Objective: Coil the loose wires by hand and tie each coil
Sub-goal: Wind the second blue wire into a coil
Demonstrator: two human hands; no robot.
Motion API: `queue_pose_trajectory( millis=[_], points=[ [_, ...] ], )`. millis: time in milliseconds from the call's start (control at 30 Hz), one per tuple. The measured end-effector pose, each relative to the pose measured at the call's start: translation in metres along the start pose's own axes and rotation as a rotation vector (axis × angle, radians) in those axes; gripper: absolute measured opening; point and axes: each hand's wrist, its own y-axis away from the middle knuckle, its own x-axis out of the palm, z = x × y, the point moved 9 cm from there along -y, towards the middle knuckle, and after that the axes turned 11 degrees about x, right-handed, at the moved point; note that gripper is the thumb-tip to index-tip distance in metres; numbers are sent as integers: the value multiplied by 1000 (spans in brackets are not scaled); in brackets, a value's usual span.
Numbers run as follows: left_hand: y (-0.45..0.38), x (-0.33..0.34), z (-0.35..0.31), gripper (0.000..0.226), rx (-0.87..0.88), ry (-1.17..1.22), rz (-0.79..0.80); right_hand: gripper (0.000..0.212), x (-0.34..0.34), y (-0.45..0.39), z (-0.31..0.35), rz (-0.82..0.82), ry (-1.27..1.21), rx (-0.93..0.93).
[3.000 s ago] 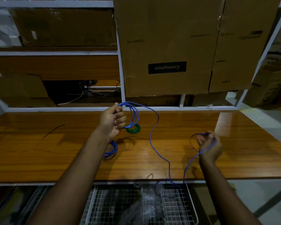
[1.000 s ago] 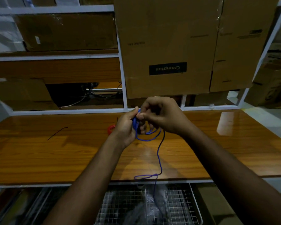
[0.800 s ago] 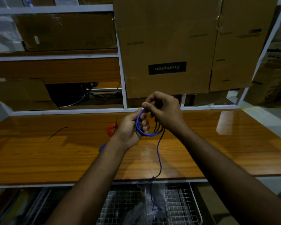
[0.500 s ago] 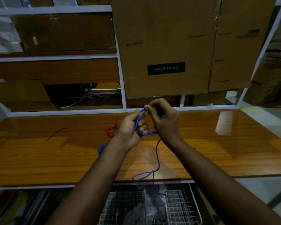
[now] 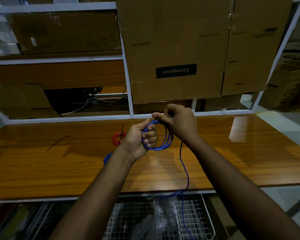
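Above the glossy wooden desk (image 5: 42,170), backed by shelving with cardboard boxes (image 5: 175,49), your left hand (image 5: 139,137) had its grip curled round the blue wire coil (image 5: 163,146) while your right hand (image 5: 178,123) pinched its top strand.

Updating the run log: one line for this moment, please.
stage: coiling | left hand: grips blue coil | right hand: pinches wire at coil top | tail: hangs over table edge | tie: not yet

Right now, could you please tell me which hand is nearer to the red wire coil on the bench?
Left. The left hand is just beside the red coil; the right hand is farther off, beyond it.
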Motion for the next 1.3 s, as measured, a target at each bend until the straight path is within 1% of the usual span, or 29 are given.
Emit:
queue_pose_trajectory(
  millis=[100,133,233,300,333,400,433,467,500,567,600,633,667,700,733,800,833,900,933,1000,1067,1200,1267,1300],
  points=[
    [-1,-5,-2,43,20,10,-36,46,27,0,-27,426,-382,258],
    [-1,-6,-3,42,15,25,-32,45,34,4,-38,540,-503,342],
    [-2,-8,-7,34,3,112,1,34,42,15,-71,749,-705,504],
    [-3,-12,-14,28,22,143,4,18,48,25,-88,878,-836,551],
    [-3,-14,-18,26,36,146,5,16,50,31,-94,943,-904,567],
    [-4,-14,-24,25,64,144,6,28,54,45,-106,1033,-974,620],
    [-5,-13,-26,25,77,145,4,30,56,52,-111,1051,-944,643],
    [-6,-14,-29,27,90,155,-1,29,60,58,-118,1041,-855,662],
    [-8,-14,-32,29,102,174,-8,26,63,63,-125,1000,-699,659],
    [-13,-16,-38,35,123,219,-18,23,62,68,-134,849,-307,612],
    [-16,-17,-41,36,130,228,-25,22,60,70,-133,784,-160,578],
    [-18,-18,-43,36,134,225,-35,19,59,73,-128,749,-85,544],
    [-19,-20,-44,36,139,220,-50,18,59,76,-118,735,-65,509],
    [-20,-21,-45,36,146,218,-67,22,59,79,-108,715,-66,477],
    [-21,-23,-45,36,155,220,-85,31,57,81,-100,668,-72,459],
    [-23,-27,-48,37,182,234,-118,45,50,80,-90,510,-174,470],
    [-23,-29,-51,37,199,249,-131,47,45,79,-89,425,-286,481],
    [-22,-36,-59,38,234,292,-167,41,32,80,-91,283,-514,452],
    [-20,-41,-63,40,253,306,-189,32,27,81,-94,237,-608,426],
    [-16,-48,-67,40,277,312,-217,15,24,86,-107,234,-716,384],
    [-13,-51,-68,39,277,309,-218,21,31,96,-123,281,-707,385],
    [-12,-48,-62,40,260,291,-202,33,44,107,-132,277,-493,425],
    [-13,-44,-59,39,260,263,-198,31,50,110,-125,266,-388,484],
    [-13,-42,-57,39,256,243,-197,25,55,112,-123,287,-330,529]
  ],
)
